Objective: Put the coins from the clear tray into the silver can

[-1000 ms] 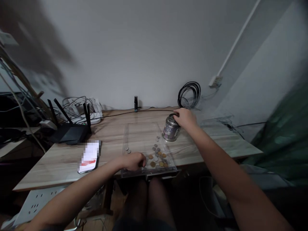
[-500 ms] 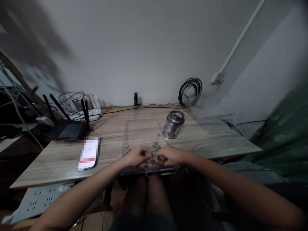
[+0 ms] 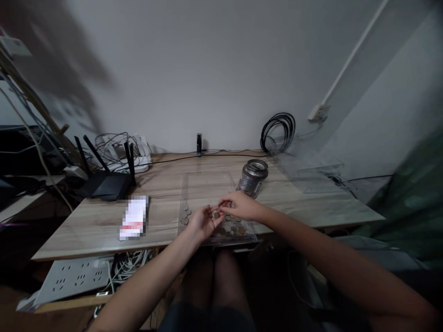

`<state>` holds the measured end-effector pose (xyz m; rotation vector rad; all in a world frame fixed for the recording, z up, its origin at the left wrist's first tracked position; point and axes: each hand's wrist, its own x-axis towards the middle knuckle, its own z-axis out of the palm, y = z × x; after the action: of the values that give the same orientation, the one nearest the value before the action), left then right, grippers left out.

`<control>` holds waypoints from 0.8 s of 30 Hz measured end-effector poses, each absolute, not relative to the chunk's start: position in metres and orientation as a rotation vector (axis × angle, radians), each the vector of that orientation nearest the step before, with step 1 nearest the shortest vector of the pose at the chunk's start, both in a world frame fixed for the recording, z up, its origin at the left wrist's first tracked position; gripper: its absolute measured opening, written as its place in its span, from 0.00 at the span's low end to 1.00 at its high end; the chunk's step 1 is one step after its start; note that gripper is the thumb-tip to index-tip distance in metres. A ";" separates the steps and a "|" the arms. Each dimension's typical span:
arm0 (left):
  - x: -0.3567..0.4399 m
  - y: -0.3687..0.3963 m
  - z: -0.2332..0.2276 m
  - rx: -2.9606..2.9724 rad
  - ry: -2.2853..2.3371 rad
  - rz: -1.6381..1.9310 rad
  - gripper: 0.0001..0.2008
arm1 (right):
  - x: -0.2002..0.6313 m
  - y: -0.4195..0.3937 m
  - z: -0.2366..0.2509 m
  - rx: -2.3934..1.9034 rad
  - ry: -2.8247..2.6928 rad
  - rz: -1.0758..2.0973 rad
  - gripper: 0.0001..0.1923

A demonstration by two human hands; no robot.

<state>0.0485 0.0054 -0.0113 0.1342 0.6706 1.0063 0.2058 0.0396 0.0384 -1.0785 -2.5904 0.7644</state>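
My left hand (image 3: 205,222) is turned palm up over a clear plastic tray (image 3: 183,184), its fingers curled round a coin (image 3: 216,214). More coins may lie under that one; I cannot tell. My right hand (image 3: 237,205) reaches in from the right, its fingers bent together against the left fingertips. What its fingertips pinch, if anything, is hidden. Silver coins (image 3: 186,215) lie loose at the tray's left side. Several silver and brassy coins (image 3: 238,229) cover its front right part. Just behind my right hand stands a metal can-shaped coin bank (image 3: 254,177) with a slotted lid.
A phone (image 3: 134,216) lies on the wooden desk (image 3: 162,184) at left, before a black router (image 3: 107,184). A small dark bottle (image 3: 199,144) stands by the wall. Coiled black cable (image 3: 278,131) and a clear plastic panel (image 3: 311,170) are at back right.
My left hand has turned palm up and lifted a coin from the tray. My right hand has moved up and left to meet it. The view has shifted slightly.
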 end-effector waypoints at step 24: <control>0.041 0.014 -0.012 0.104 0.744 1.081 0.08 | 0.213 0.036 -0.003 -1.039 -2.854 1.306 0.10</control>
<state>0.0414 0.0137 -0.0123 0.1037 0.7442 1.0814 0.2130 0.0358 -0.0031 -1.0394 -2.8539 1.3056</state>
